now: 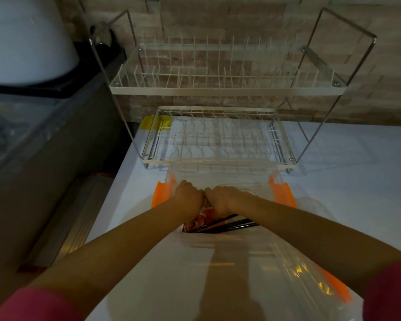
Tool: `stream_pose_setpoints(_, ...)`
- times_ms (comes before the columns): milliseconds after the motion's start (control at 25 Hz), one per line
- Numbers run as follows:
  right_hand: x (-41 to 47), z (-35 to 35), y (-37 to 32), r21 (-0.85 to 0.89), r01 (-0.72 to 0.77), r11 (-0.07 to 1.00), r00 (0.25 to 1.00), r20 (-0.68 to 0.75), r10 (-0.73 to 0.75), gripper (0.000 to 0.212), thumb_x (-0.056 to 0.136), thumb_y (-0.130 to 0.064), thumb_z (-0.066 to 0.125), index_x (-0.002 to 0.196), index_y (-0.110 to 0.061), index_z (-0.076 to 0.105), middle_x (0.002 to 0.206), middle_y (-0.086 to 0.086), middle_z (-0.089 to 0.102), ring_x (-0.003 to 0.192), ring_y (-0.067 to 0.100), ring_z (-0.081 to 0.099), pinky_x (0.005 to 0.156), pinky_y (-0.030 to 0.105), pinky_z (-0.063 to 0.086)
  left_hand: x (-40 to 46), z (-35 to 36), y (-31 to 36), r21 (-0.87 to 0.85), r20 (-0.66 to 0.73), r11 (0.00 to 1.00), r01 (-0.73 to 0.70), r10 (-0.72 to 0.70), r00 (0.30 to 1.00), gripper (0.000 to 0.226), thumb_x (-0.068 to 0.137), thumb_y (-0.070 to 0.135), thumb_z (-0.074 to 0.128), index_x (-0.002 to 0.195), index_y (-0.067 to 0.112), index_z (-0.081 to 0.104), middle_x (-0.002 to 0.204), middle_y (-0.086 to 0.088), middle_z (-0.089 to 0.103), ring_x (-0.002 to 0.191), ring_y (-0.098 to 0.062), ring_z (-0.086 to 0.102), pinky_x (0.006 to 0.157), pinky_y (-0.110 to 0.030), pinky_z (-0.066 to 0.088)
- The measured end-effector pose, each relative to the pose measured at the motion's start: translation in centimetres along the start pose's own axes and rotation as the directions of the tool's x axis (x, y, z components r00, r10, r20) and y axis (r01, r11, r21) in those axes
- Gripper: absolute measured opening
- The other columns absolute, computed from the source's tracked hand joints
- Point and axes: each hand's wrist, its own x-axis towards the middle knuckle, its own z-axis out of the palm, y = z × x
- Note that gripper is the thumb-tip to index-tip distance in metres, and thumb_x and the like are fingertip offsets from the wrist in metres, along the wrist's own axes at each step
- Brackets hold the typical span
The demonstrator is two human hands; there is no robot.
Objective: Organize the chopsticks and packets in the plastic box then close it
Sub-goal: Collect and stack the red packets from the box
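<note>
A clear plastic box (220, 169) with orange side latches (163, 193) stands on the white counter in front of me. My left hand (188, 196) and my right hand (220, 198) are inside it, knuckles touching, fingers curled down onto red-and-white packets (196, 222); the grip itself is hidden beneath the hands. Several black chopsticks (232, 224) lie slanted under my right wrist. The box's clear lid (252, 262) lies tilted over the near part of the box, an orange latch (336, 286) at its right edge.
A two-tier wire dish rack (218, 140) stands right behind the box against a brick wall. A large white rounded vessel (26, 40) sits on a dark surface at the far left. The counter's left edge (116, 181) drops off beside the box.
</note>
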Motion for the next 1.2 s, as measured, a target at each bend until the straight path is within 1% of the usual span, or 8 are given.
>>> stream_pose_setpoints(80, 0.0, -0.2, 0.1, -0.013, 0.008, 1.000, 0.999, 0.031, -0.008, 0.056, 0.087, -0.040, 0.056, 0.130, -0.007, 0.042, 0.126, 0.014, 0.054, 0.110, 0.028, 0.056, 0.086, 0.034, 0.046, -0.1, 0.1, 0.0, 0.011, -0.007, 1.000, -0.007, 0.007, 1.000, 0.066, 0.079, 0.038, 0.065, 0.131, 0.006, 0.038, 0.131, -0.009, 0.050, 0.124, -0.027, 0.043, 0.105, -0.033, 0.030)
stream_pose_setpoints(200, 0.1, -0.4, 0.2, -0.003, 0.007, 1.000, 0.999, 0.049, -0.007, 0.050, 0.087, -0.039, 0.056, 0.126, -0.009, 0.048, 0.123, 0.013, 0.057, 0.098, 0.025, 0.057, 0.078, 0.032, 0.045, -0.2, 0.0, -0.1, -0.026, 0.006, 1.000, -0.004, 0.004, 1.000, 0.065, 0.079, 0.035, 0.066, 0.130, 0.005, 0.039, 0.130, -0.010, 0.052, 0.123, -0.027, 0.044, 0.103, -0.032, 0.032)
stream_pose_setpoints(320, -0.1, -0.5, 0.4, 0.004, -0.001, 1.000, 1.000, 0.025, 0.001, 0.048, 0.086, -0.040, 0.057, 0.122, -0.009, 0.052, 0.119, 0.012, 0.059, 0.094, 0.024, 0.057, 0.074, 0.032, 0.044, -0.4, -0.4, -0.2, -0.103, 0.041, 0.995, 0.020, -0.016, 0.999, 0.064, 0.079, 0.028, 0.067, 0.130, 0.003, 0.037, 0.127, -0.012, 0.055, 0.117, -0.027, 0.052, 0.096, -0.033, 0.041)
stream_pose_setpoints(440, -0.5, -0.5, 0.9, -0.023, -0.047, 0.999, 0.997, -0.066, 0.045, 0.041, 0.088, -0.032, 0.056, 0.121, -0.009, 0.051, 0.118, 0.012, 0.059, 0.099, 0.026, 0.061, 0.068, 0.030, 0.042, -0.7, -1.0, 0.0, -0.178, 0.021, 0.983, 0.036, -0.033, 0.999, 0.062, 0.084, 0.018, 0.062, 0.135, 0.002, 0.030, 0.128, -0.014, 0.053, 0.113, -0.028, 0.057, 0.089, -0.033, 0.047)
stream_pose_setpoints(560, -1.2, -0.2, 1.5, 0.043, -0.050, 0.998, 0.988, -0.146, 0.056, 0.038, 0.091, -0.027, 0.050, 0.124, -0.008, 0.047, 0.120, 0.016, 0.056, 0.103, 0.030, 0.060, 0.070, 0.032, 0.042, -0.7, -1.2, 0.1, -0.173, 0.023, 0.984, 0.037, -0.034, 0.999, 0.062, 0.086, 0.017, 0.058, 0.138, 0.003, 0.026, 0.129, -0.014, 0.050, 0.114, -0.028, 0.057, 0.086, -0.032, 0.047)
stream_pose_setpoints(720, -2.2, -0.1, 2.7, 0.162, -0.004, 0.987, 0.966, -0.255, 0.046, 0.036, 0.091, -0.026, 0.049, 0.120, -0.005, 0.048, 0.114, 0.019, 0.060, 0.099, 0.033, 0.060, 0.069, 0.034, 0.042, -0.3, -0.6, -0.2, -0.264, -0.010, 0.960, 0.092, -0.098, 0.995, 0.053, 0.083, 0.020, 0.060, 0.129, 0.003, 0.039, 0.123, -0.010, 0.057, 0.110, -0.025, 0.058, 0.071, -0.025, 0.037)
stream_pose_setpoints(880, -2.5, -0.2, 4.0, 0.194, 0.033, 0.980, 0.927, -0.372, 0.042, 0.038, 0.089, -0.029, 0.054, 0.116, -0.003, 0.048, 0.107, 0.021, 0.064, 0.095, 0.035, 0.060, 0.066, 0.032, 0.040, 0.2, -0.4, -0.2, -0.178, 0.025, 0.980, 0.087, -0.084, 0.996, 0.052, 0.082, 0.032, 0.062, 0.126, 0.009, 0.046, 0.123, -0.007, 0.058, 0.112, -0.023, 0.058, 0.075, -0.029, 0.041)
stream_pose_setpoints(1200, -2.9, 0.0, 4.5, 0.107, 0.017, 0.994, 0.883, -0.467, 0.035, 0.036, 0.089, -0.026, 0.053, 0.117, -0.003, 0.046, 0.107, 0.021, 0.065, 0.096, 0.037, 0.061, 0.071, 0.038, 0.047, 0.7, 0.1, 0.1, -0.067, 0.030, 0.997, 0.038, -0.036, 0.999, 0.076, 0.078, 0.034, 0.066, 0.137, 0.005, 0.027, 0.126, -0.010, 0.055, 0.115, -0.027, 0.054, 0.096, -0.033, 0.038)
